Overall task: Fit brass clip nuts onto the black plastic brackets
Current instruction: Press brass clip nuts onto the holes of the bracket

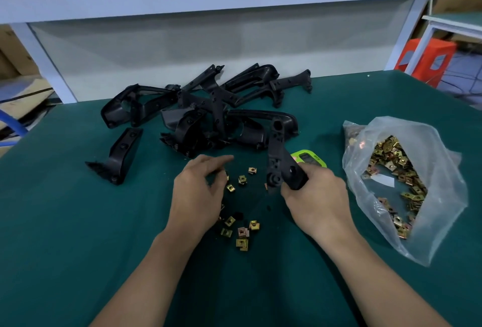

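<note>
Head view: right hand [318, 198] grips a bracket [277, 144]; left hand [198, 193] hovers open over nuts [242, 180]. Next it should pinch one.

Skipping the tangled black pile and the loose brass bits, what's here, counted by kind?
Black brackets outside the pile: 2, the held bracket and the lone bracket at left
Hands: 2, left hand, right hand
Plastic bag of brass nuts: 1
Green gadget: 1
Total: 6
</note>
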Demonstrator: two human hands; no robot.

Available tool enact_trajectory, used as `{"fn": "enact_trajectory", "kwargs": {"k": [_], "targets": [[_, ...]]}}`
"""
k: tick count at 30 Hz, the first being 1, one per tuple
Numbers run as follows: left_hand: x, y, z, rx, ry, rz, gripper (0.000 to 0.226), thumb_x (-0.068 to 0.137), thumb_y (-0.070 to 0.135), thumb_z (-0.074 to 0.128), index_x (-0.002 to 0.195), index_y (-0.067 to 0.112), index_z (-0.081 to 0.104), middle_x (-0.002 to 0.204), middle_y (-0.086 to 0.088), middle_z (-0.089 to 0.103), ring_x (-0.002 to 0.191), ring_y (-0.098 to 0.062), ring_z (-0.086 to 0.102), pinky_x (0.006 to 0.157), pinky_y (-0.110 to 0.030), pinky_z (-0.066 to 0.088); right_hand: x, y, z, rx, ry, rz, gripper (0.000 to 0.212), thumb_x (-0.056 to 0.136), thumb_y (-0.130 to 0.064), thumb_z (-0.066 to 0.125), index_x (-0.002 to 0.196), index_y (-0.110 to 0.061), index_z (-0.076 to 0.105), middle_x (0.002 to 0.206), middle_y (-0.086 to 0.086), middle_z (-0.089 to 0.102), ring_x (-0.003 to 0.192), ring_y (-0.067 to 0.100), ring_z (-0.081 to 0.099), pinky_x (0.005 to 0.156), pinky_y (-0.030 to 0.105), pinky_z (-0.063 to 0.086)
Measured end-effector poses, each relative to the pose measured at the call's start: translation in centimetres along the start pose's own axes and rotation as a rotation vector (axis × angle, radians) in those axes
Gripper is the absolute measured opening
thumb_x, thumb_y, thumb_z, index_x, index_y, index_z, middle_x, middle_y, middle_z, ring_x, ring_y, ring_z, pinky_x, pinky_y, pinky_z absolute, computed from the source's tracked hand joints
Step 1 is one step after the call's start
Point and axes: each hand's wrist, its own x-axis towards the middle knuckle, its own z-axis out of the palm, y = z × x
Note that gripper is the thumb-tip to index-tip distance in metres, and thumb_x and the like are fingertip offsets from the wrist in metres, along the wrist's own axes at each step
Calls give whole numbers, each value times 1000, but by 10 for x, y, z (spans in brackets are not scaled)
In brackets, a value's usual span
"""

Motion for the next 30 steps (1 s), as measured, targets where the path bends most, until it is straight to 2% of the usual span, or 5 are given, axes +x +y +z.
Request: {"fn": "enact_trajectory", "kwargs": {"k": [5, 8, 13, 19, 30], "targets": [[1, 3, 2, -239, 18, -145, 31, 99, 14, 65, 95, 44, 73, 88, 18, 73, 85, 0, 69, 71, -12, 52, 0, 0, -3, -68, 8, -8, 7, 82, -30, 70, 82, -27, 64, 66, -3, 61, 68, 31, 57, 60, 35, 48], [1, 4, 3, -302, 48, -208, 27, 102, 19, 62, 90, 40, 74, 73, 7, 73, 67, 1, 65, 60, -11, 48, -1, 0, -4, -109, -12, -2, 9, 83, -31, 70, 81, -27, 62, 66, -4, 59, 68, 30, 57, 59, 34, 47], [1, 10, 2, -543, 46, -287, 25, 103, 16, 58, 90, 25, 77, 69, -3, 70, 62, -14, 67, 62, -23, 56, -2, -3, -3, -162, -14, -9, 8, 82, -30, 70, 80, -27, 63, 62, -8, 54, 64, 28, 52, 58, 32, 42], [-14, 20, -5, -802, -64, -374, 24, 96, -7, 61, 94, 10, 78, 86, -16, 77, 77, -23, 76, 69, -25, 60, -2, -5, -8, -282, 11, -65, 8, 82, -29, 72, 89, -31, 68, 56, -12, 42, 59, 27, 45, 56, 31, 33], [-17, 24, -12, -876, -172, -439, 23, 91, 1, 67, 94, 17, 83, 94, -11, 79, 84, -18, 75, 75, -24, 60, -6, -12, -15, -511, 16, -99, 15, 81, -20, 67, 87, -32, 63, 54, -10, 32, 46, 12, 26, 46, 26, 13]]}}
